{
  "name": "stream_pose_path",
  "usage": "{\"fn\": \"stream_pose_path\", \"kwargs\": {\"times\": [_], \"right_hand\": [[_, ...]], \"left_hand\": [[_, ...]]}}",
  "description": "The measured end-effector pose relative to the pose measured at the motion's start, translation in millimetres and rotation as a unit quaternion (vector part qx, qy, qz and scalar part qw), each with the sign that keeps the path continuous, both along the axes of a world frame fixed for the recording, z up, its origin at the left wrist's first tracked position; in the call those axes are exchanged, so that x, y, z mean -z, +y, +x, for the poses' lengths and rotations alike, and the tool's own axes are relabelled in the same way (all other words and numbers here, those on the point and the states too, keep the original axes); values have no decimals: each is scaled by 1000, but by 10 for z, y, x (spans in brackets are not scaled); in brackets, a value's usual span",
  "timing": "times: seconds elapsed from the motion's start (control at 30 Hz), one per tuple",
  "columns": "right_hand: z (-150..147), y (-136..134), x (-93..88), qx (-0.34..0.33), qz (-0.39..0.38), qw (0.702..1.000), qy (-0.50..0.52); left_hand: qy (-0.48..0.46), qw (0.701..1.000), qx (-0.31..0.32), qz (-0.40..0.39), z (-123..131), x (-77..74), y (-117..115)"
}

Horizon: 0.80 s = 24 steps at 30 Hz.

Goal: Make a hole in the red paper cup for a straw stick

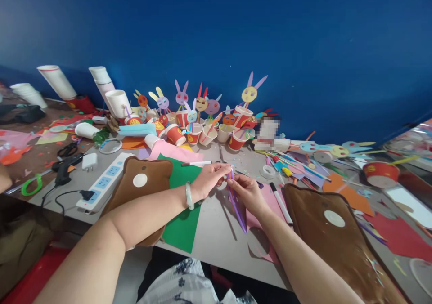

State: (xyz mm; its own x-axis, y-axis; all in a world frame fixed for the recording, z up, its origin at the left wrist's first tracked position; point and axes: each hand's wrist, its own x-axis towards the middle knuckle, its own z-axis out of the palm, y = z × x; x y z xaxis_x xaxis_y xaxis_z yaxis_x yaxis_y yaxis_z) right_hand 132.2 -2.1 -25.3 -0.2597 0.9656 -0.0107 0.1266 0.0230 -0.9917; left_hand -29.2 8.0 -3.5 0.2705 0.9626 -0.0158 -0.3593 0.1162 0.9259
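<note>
Both of my hands meet over the grey table (216,223). My left hand (211,178), with a pale green bangle (189,195) on its wrist, pinches the top end of a purple drinking straw (236,203). My right hand (245,191) is closed around the same straw a little lower, and the straw's free end slants down toward me. A pink paper sheet (270,200) lies under my right hand and a green paper sheet (184,223) under my left forearm.
Two brown bear-shaped pads (141,178) (337,232) flank my arms. Paper cups with rabbit heads on sticks (202,124) crowd the back. A power strip (104,182), glue gun (65,167), scissors (67,150), markers (280,203) and paper scraps (351,191) lie around.
</note>
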Motion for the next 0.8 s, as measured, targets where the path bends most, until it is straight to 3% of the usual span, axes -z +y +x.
{"fn": "stream_pose_path", "kwargs": {"times": [0.27, 0.43, 0.53, 0.6, 0.8], "right_hand": [[45, -37, -7, -96, -19, 995, -37], [17, -39, 5, -26, 0, 1000, 6], [-24, -54, -6, 27, 25, 999, 19], [-32, -64, -17, 41, 37, 998, 11], [54, -50, -45, -26, 4, 1000, -8]], "left_hand": [[34, 997, -57, 31, -46, 6, 37], [19, 999, -34, 24, -54, -15, 19], [40, 999, 10, 22, -47, 8, -1], [64, 997, 5, 32, -44, 27, -8], [114, 990, -7, 82, -57, -34, -29]]}}
